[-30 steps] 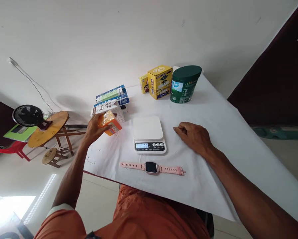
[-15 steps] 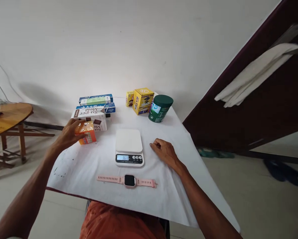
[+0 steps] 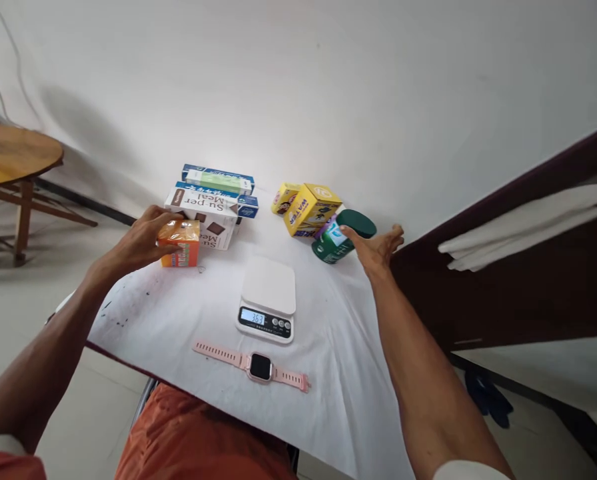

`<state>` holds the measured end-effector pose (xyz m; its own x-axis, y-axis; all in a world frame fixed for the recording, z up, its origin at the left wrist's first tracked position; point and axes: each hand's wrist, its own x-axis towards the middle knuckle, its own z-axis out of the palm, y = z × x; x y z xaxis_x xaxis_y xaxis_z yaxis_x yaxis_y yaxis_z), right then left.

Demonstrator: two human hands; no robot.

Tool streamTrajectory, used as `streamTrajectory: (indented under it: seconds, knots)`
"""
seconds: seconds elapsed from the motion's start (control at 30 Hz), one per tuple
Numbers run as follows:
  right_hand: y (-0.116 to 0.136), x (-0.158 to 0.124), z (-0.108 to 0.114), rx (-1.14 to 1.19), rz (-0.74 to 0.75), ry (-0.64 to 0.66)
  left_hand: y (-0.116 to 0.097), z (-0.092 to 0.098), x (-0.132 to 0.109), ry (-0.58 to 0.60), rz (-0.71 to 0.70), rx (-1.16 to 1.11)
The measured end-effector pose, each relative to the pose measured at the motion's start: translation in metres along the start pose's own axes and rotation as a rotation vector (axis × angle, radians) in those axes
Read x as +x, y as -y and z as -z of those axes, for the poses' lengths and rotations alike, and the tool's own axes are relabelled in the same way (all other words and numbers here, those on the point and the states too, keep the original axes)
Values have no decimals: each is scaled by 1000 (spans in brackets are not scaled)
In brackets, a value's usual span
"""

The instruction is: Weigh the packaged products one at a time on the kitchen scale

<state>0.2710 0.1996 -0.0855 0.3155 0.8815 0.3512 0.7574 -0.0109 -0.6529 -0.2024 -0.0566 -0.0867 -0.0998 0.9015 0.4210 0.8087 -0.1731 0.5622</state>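
My left hand [image 3: 146, 240] is closed around a small orange box [image 3: 184, 245], which stands on the white cloth against a white "Su-per Meal" box [image 3: 206, 208]. At the right, my right hand [image 3: 378, 248] reaches to the green canister [image 3: 331, 247] with its dark green lid. The thumb overlaps the canister's side and the fingers are spread past it to the right; whether they touch it I cannot tell. A white kitchen scale [image 3: 269, 287] lies between my hands, its display reading 363. Nearer me is a pink-strapped smartwatch [image 3: 260, 367], laid out flat.
Blue-and-white long boxes [image 3: 218, 179] lie behind the Su-per Meal box. Two yellow boxes [image 3: 314, 208] stand left of the canister, close to the wall. A round wooden table [image 3: 21, 157] is at the far left, and a white cloth [image 3: 528, 223] hangs at the door.
My right hand has moved from beside the scale forward and right to the canister, its fingers opening out. My left hand stays on the orange box. The camera view has tilted.
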Motion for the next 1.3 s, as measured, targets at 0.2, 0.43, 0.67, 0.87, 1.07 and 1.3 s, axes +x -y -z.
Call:
streamTrajectory:
  seconds: [0.2,0.43,0.67,0.87,1.07,1.3]
  knots:
    - [9,4,-22,13,-90,35,7,4,-2,11,28,-49]
    - [26,-26,7,77,39,-1,10,10,-10,63,-33,84]
    - [57,-90,62,327,378,147,-63,-19,-32,-241,-114,373]
    - [80,-151,72,384,425,374,-87,-87,-56,177,-249,147]
    - [84,-171,66,378,453,471,-73,-106,-64,302,-46,-125]
    - [75,-166,73,359,415,581,-78,-111,-65,429,-48,75]
